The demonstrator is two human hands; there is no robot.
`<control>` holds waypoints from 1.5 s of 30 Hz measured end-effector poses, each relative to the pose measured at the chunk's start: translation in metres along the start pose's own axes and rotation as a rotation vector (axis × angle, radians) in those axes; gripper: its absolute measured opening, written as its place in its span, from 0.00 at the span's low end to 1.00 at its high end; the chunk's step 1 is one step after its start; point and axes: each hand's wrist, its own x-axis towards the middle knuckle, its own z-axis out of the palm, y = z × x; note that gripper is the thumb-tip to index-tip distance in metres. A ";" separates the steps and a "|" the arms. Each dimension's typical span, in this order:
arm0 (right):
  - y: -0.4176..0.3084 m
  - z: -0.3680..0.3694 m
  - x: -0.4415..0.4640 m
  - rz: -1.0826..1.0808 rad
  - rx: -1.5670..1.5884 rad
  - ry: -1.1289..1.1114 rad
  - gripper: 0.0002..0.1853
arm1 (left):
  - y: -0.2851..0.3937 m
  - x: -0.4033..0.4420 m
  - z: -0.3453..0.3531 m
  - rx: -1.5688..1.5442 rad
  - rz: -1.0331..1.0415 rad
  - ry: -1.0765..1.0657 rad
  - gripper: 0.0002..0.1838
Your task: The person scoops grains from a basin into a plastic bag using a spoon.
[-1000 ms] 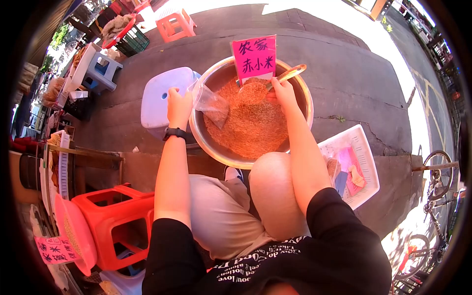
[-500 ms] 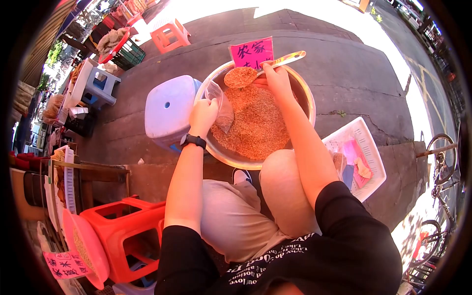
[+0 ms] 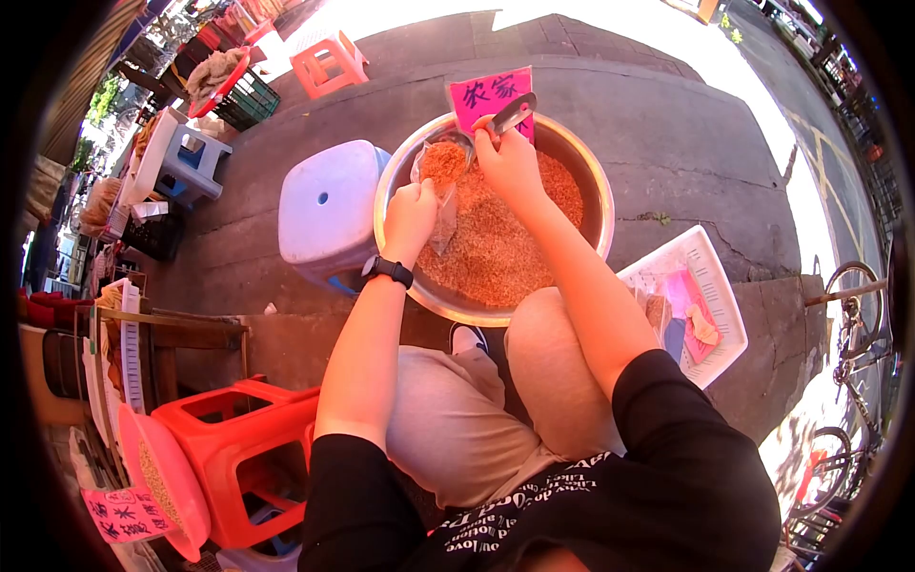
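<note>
A large metal basin point(image 3: 602, 205) holds reddish-brown grain point(image 3: 496, 253), with a pink handwritten sign point(image 3: 486, 91) at its far side. My left hand point(image 3: 413, 212) is closed on the top of a clear plastic bag point(image 3: 445, 224), which has some grain in it and hangs over the basin's left part. My right hand point(image 3: 510, 157) grips the handle of a ladle point(image 3: 445, 164) heaped with grain. The ladle's bowl is tilted at the bag's mouth, just above my left hand. The bag's opening is partly hidden by the ladle.
A pale blue stool point(image 3: 329, 205) stands left of the basin. At the right is a white basket point(image 3: 729, 319) with pink items and bags. Lower left are a red stool point(image 3: 229, 458) and a pink dish point(image 3: 181, 491) of grain. Another red stool point(image 3: 329, 65) stands farther off.
The loaded ladle has moved left and down to the bag's mouth, its handle turning. My left hand has moved right with the bag over the past second.
</note>
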 end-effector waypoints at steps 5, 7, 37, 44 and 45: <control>0.002 -0.002 0.004 -0.301 -0.021 -0.022 0.06 | 0.003 0.001 0.002 0.011 0.026 -0.036 0.22; 0.004 -0.005 0.005 -0.382 0.029 -0.063 0.06 | 0.005 0.000 -0.001 0.043 0.036 -0.012 0.22; 0.174 -0.073 -0.011 0.859 0.212 -0.623 0.13 | -0.024 0.030 0.115 0.134 0.215 -0.481 0.17; 0.178 -0.075 -0.009 0.879 0.240 -0.645 0.12 | -0.018 0.029 0.132 0.005 0.352 -0.196 0.15; 0.178 -0.076 -0.009 0.875 0.243 -0.634 0.13 | -0.018 0.029 0.133 0.131 0.435 -0.043 0.14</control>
